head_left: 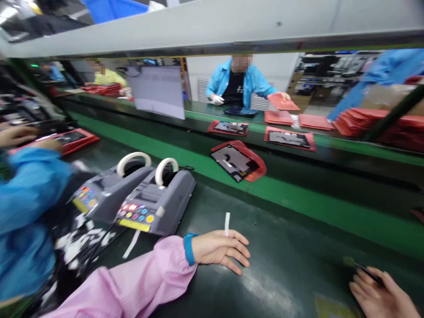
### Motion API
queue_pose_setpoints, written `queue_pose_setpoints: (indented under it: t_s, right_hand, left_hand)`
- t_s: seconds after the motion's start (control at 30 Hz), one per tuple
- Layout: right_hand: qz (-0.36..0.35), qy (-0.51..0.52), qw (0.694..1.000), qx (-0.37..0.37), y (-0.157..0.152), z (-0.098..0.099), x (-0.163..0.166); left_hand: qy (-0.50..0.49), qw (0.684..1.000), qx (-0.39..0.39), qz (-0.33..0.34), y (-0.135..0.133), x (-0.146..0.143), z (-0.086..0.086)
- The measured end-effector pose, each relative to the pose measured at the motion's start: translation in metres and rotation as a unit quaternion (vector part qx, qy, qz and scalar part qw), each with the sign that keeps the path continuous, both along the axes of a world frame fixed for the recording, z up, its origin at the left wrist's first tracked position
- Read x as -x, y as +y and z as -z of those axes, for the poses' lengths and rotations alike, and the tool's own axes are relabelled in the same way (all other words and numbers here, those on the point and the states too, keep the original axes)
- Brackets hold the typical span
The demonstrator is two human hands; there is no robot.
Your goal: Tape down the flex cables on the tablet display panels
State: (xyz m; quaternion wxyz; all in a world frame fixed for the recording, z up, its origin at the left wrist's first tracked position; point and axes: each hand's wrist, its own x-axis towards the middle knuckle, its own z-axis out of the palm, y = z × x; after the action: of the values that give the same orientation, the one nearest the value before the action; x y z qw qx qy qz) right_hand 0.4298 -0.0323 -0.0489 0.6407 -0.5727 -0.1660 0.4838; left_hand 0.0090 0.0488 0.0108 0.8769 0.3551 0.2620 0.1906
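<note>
My left hand (222, 250), in a pink sleeve with a blue wristband, is over the dark green bench with its fingers spread. A short white strip of tape (227, 223) stands up at its thumb side, seemingly stuck there. At the lower right, my right hand (380, 289) is closed around a thin black pointed tool (369, 273); blur hides its exact kind. Left of my left hand is a grey tape dispenser (177, 198) with a white roll, and another white tape strip (131, 244) hangs from its front.
A second tape dispenser (102, 192) stands beside the first. Dark flat panels (233, 160) on red bubble bags lie along the green conveyor. Co-workers sit across and at left, one blue sleeve (29, 190) close by. Red bags (361, 121) are stacked at right beneath an overhead shelf (212, 26).
</note>
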Motion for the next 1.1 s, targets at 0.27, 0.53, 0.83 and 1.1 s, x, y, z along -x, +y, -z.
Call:
queue_pose_setpoints:
  t_s: [0.27,0.53,0.83,1.1]
  right_hand:
    - [-0.004,0.036,0.994,-0.102,0.021,-0.05,0.047]
    - [-0.019,0.001,0.993,-0.116,0.017,-0.05,0.052]
    - [-0.056,-0.087,0.986,-0.129,0.017,-0.045,0.05]
    - [-0.051,-0.301,0.944,-0.129,0.012,-0.058,0.041]
  left_hand:
    - [0.051,0.997,0.024,0.05,0.027,0.002,-0.008]
    - [0.098,0.993,0.024,0.055,0.029,0.004,-0.009]
    - [0.121,0.992,0.03,0.023,0.025,-0.002,-0.022]
    - [0.128,0.991,0.037,0.009,0.022,-0.002,-0.025]
